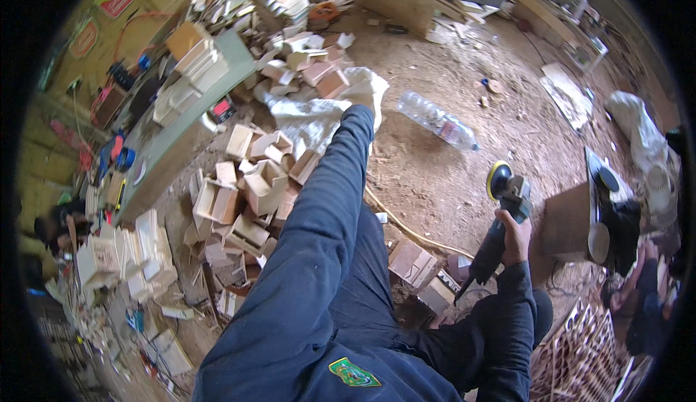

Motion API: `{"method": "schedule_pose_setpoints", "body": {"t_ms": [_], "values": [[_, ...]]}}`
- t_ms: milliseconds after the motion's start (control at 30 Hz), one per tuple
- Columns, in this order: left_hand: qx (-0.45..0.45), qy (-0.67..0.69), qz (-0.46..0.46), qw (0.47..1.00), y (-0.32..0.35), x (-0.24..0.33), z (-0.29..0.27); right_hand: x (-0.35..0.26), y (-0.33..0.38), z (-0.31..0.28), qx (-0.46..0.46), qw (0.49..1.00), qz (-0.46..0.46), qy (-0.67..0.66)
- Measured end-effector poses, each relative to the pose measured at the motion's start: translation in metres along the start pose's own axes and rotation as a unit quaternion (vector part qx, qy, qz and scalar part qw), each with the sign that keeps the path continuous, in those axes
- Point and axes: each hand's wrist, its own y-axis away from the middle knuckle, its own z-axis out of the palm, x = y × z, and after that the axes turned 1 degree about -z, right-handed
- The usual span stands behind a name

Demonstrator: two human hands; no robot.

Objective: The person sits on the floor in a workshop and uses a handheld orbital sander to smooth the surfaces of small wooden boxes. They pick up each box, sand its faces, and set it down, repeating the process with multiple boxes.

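At the far left, a green workbench [190, 123] carried stacked pale wooden boxes, too many and too overlapped to count. Below it stood a cluster of finished small boxes [119, 253], again uncountable at this size. On the dirt floor in the middle lay a heap of open wooden boxes [250, 195], roughly a dozen showing (the lower ones buried under others).

One left arm in a dark blue sleeve reached up and away from the body. The left hand [357, 105] was hidden in a white sack [319, 112], which lay just beyond the heap with more wooden pieces piled on its far edge; whether the fingers were spread or closed could not be told. The nearest boxes sat immediately left of that wrist.

One clear plastic bottle [437, 120] lay on its side to the right of the sack, apart from both hands. One pale cord [406, 226] ran across the floor between the arms.

Further right, the right hand [513, 234] was clamped around the body of one angle grinder [500, 217], its yellow-rimmed disc pointing up and away from the person. The grinder stood directly within that grip, low at the right, well apart from the sack. One brown board [569, 221] stood just right of it.
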Motion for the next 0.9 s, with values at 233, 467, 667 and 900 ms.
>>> {"method": "schedule_pose_setpoints", "body": {"t_ms": [233, 467, 667, 900], "values": [[0.241, -0.402, 0.141, 0.872, -0.055, 0.011, -0.177, 0.007, 0.001, -0.003, -0.048, 0.998, 0.028, -0.006], [0.335, -0.753, 0.001, 0.567, -0.077, 0.034, -0.347, -0.008, 0.020, -0.002, -0.030, 0.998, 0.034, 0.034], [0.360, -0.709, -0.065, 0.602, -0.046, 0.076, -0.389, -0.019, 0.036, -0.002, -0.033, 0.997, 0.032, 0.069], [0.308, -0.533, 0.009, 0.788, -0.063, 0.106, -0.388, -0.016, 0.034, 0.006, -0.039, 0.996, 0.014, 0.081]]}}
